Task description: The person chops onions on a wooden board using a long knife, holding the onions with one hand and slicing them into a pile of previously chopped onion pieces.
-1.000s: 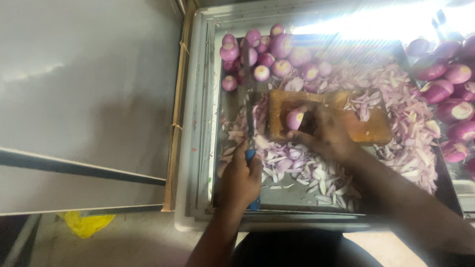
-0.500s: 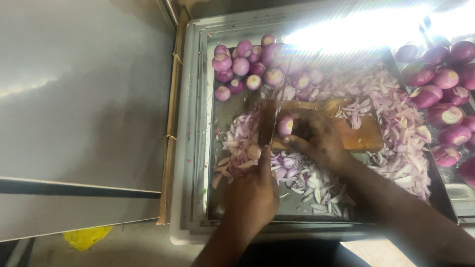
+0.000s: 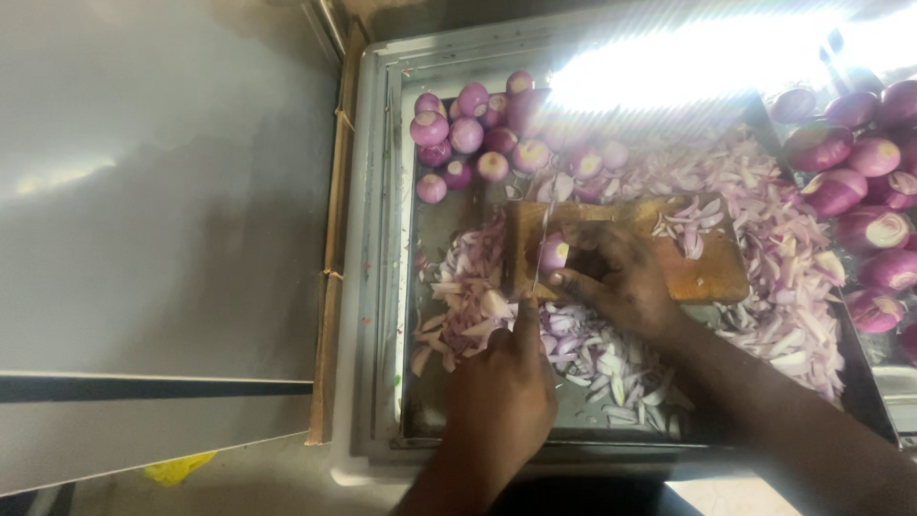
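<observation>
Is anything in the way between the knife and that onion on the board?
Nothing visible. The knife, held in the left hand, has its blade right against the onion on the board. The right hand holds the onion from the other side, fingertips close to the blade.

A peeled purple onion (image 3: 553, 254) rests on the wooden cutting board (image 3: 707, 275).

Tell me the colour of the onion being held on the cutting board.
Purple onion, pale at its cut end, seen in the head view.
</observation>
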